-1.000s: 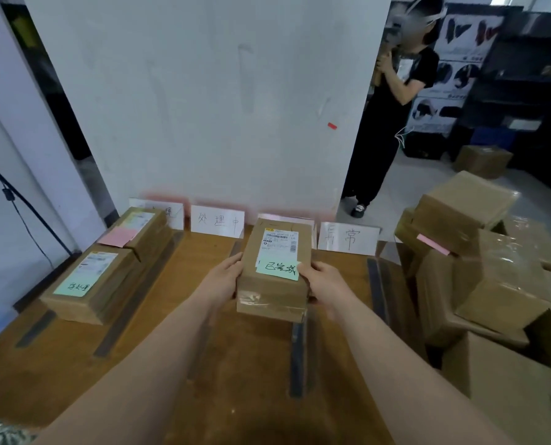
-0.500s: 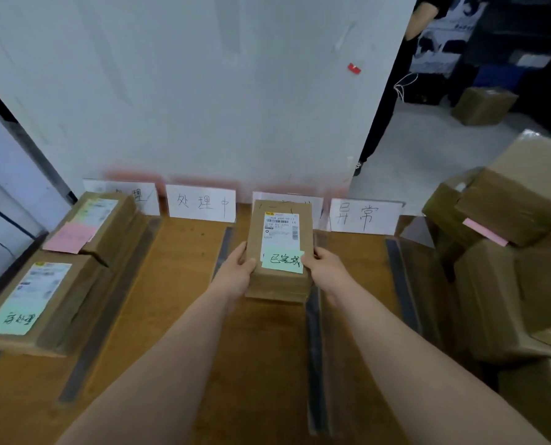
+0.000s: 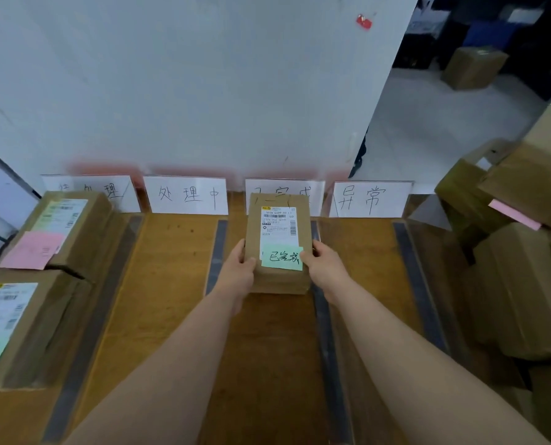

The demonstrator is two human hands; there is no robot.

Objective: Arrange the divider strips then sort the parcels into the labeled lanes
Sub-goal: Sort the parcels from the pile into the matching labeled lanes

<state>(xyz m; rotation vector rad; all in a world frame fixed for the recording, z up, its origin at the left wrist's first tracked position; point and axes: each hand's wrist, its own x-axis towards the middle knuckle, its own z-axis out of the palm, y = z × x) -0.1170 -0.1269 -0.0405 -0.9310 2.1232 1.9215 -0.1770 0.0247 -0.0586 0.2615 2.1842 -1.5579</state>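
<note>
Both forearms reach straight forward over the table (image 3: 171, 284). The left hand (image 3: 239, 272) grips the left side of a parcel (image 3: 254, 226) at its near end, thumb on the top face. The right hand (image 3: 327, 268) grips the right side in the same way, thumb at the edge of a green note (image 3: 282, 258). The fingers curl out of sight down the sides.

The parcel sits in the third lane from the left, between two divider strips, with its far end just in front of the third lane card (image 3: 285, 187). Whether it bears fully on the table cannot be told.

Count:
- Divider strips, four: first (image 3: 107, 303), second (image 3: 218, 252), third (image 3: 325, 342), fourth (image 3: 412, 271).
- Lane cards, four, standing against the white wall (image 3: 203, 91).
- Parcels in the leftmost lane, two: a far one (image 3: 85, 232) with a pink note (image 3: 32, 250), and a near one (image 3: 40, 329) with a green note at the frame edge.
- A pile of parcels (image 3: 521, 284) stands to the right, and one of them bears a pink slip (image 3: 513, 214).

Writing: the green note on the held parcel reads "已完成". Its white shipping label (image 3: 279, 224) carries a barcode, but the print is too small to read. The second card (image 3: 186, 194) reads "处理中" and the fourth card (image 3: 370, 199) reads "异常". The first card (image 3: 91, 191) shows "处理" after a partly hidden character, and the third is mostly covered by the parcel.
</note>
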